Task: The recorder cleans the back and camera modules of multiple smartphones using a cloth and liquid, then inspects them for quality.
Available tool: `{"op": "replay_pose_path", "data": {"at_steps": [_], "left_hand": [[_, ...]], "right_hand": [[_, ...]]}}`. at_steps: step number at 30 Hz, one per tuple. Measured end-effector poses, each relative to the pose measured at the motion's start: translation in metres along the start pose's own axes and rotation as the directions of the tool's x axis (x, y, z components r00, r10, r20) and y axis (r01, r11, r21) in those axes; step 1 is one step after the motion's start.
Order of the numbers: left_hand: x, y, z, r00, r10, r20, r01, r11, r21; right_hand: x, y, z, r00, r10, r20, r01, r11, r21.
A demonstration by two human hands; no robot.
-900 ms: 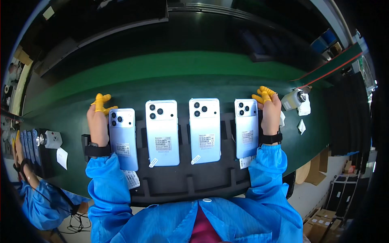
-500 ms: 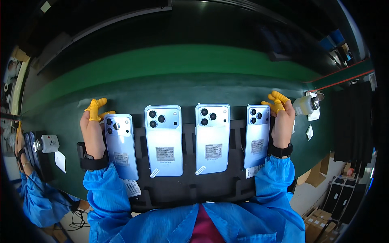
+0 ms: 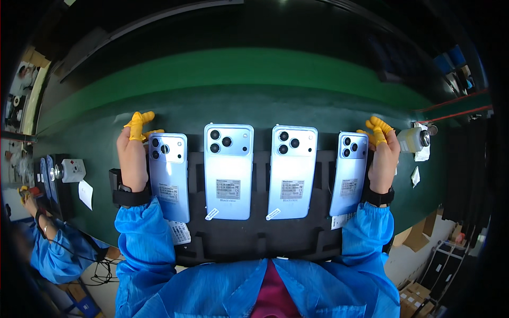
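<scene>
Several light-blue smartphones lie back side up in a row on a black slotted tray [image 3: 228,246]. My left hand [image 3: 132,158] rests along the outer edge of the leftmost phone [image 3: 168,177]. My right hand [image 3: 384,161] is beside the rightmost phone [image 3: 348,177]. Yellow finger cots cover several fingertips on both hands, and the fingers and thumbs are apart, with nothing seen between them. Between the hands lie the left middle phone [image 3: 228,167] and right middle phone [image 3: 292,167], each with a small clear tab at its lower left corner. Printed labels show below both outer phones.
The dark green bench [image 3: 254,103] extends beyond the phones. A bottle [image 3: 73,170] and paper slip [image 3: 85,195] are at left; another bottle [image 3: 412,141] stands at right. A co-worker's blue sleeve [image 3: 66,249] shows at far left. Cardboard boxes [image 3: 416,297] sit low at right.
The whole scene has shifted slightly right and up in the picture. Both hands keep the same places beside the outer phones. The co-worker's hand at far left has moved lower.
</scene>
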State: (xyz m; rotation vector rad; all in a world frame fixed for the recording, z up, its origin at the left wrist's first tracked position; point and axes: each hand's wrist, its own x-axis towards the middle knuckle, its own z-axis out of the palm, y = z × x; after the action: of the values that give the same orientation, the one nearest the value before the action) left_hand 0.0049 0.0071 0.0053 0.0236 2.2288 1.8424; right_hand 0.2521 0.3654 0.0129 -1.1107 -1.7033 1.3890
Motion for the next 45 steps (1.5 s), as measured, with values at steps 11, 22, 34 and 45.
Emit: {"op": "replay_pose_path", "data": {"at_steps": [11,22,34,45], "left_hand": [[0.011,-0.015,-0.005,0.997,0.081,0.007,-0.081,0.995,-0.051],[0.003,-0.018,-0.012,0.913,0.406,-0.036,-0.405,0.914,0.013],[-0.087,0.037,0.066,0.562,0.759,0.329,-0.822,0.557,0.120],[-0.169,0.038,0.123,0.256,0.617,0.744,-0.906,0.422,-0.039]], "right_hand": [[-0.001,-0.003,0.001,0.999,0.032,0.039,-0.035,0.995,0.090],[-0.007,-0.008,-0.117,0.891,-0.452,0.023,0.319,0.591,-0.741],[-0.090,-0.031,-0.053,0.626,-0.352,0.696,0.729,0.579,-0.364],[-0.106,-0.014,-0.044,0.448,-0.343,0.826,0.886,0.298,-0.356]]}}
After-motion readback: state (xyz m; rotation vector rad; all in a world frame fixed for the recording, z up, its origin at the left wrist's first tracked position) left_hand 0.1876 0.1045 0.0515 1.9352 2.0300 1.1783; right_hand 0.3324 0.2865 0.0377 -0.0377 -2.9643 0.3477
